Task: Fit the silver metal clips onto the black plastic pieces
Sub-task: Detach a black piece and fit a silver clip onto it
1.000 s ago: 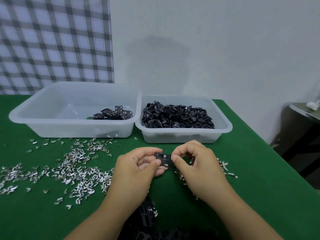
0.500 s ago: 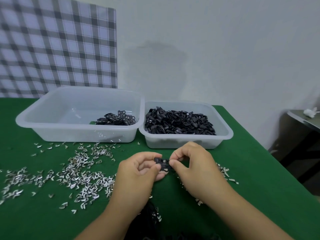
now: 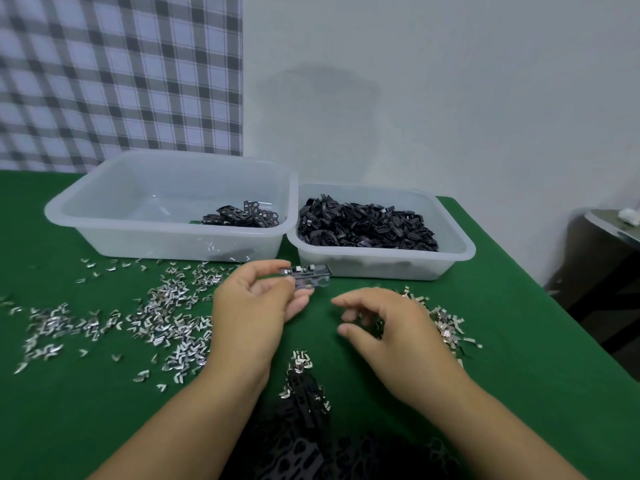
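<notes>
Green felt table [image 3: 519, 375]: left hand [image 3: 256, 306] pinches the flat black plastic piece [image 3: 310, 277] at its one o'clock; right hand [image 3: 391, 330] has let go, fingers loosely curled and empty, beside small silver metal clips [image 3: 446, 327] at three o'clock, likely fetching another.

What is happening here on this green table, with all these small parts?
A person is assembling small parts by hand. The left hand pinches one black plastic piece, held up in the air. The right hand hovers loosely curled, holding nothing visible, beside a pile of silver clips. The left tub holds a few black pieces; the right tub holds a full heap.
</notes>
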Motion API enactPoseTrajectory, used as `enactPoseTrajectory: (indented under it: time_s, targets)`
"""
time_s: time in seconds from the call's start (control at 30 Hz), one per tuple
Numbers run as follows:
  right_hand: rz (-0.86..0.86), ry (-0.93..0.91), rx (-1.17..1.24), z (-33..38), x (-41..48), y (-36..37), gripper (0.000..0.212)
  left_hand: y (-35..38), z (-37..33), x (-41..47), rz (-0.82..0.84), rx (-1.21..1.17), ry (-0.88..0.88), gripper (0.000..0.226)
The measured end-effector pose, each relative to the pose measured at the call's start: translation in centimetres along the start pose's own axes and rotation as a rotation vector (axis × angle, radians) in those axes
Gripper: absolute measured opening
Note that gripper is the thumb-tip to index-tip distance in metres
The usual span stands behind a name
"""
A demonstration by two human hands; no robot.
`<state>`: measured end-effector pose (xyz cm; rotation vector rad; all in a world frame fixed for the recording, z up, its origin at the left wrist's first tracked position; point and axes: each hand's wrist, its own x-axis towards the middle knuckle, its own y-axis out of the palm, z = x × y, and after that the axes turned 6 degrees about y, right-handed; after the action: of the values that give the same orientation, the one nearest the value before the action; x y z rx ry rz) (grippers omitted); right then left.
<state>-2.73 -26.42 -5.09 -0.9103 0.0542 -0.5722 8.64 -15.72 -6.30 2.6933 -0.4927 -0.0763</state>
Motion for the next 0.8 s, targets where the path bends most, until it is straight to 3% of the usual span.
enactPoseTrajectory:
  time_s: [0.2, 0.33, 0.57, 0.67, 0.8]
  targets:
    - [0.206, -0.181, -0.038, 0.4, -0.4, 1.0, 0.016, -0.4, 0.3, 0.2, -0.024, 0.014, 0.025, 0.022]
    - [0.253, -0.257, -0.070, 0.3, -0.3, 1.8, 0.014, -0.2, 0.9, -0.1, 0.026, 0.068, 0.060, 0.023]
    - [0.231, -0.351, -0.179, 0.2, -0.2, 2.6, 0.009, 0.0, 1.0, -0.5, 0.088, 0.112, 0.100, 0.022]
    - [0.171, -0.274, -0.067, -0.3, -0.3, 2.0, 0.008, 0.0, 1.0, -0.6, 0.100, 0.116, 0.107, 0.021]
    - [-0.037, -0.120, 0.168, -1.0, -0.4, 1.0, 0.016, 0.1, 0.9, -0.8, 0.144, 0.164, 0.103, 0.020]
